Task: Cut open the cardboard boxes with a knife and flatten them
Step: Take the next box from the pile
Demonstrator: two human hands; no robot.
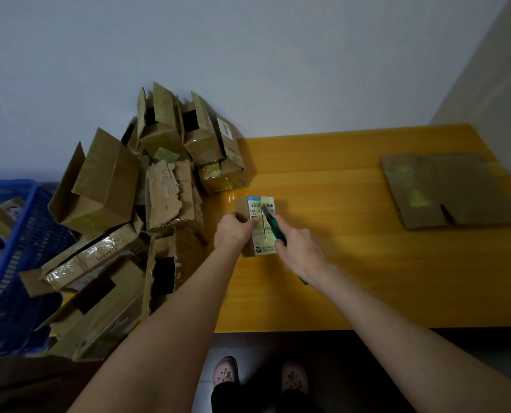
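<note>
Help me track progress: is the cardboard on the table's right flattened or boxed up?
Flattened. The cardboard lies flat on the table, with no standing walls.

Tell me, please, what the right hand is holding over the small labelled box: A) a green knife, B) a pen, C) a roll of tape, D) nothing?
A: the right hand grips a green knife with its blade on the small box that the left hand holds.
</note>
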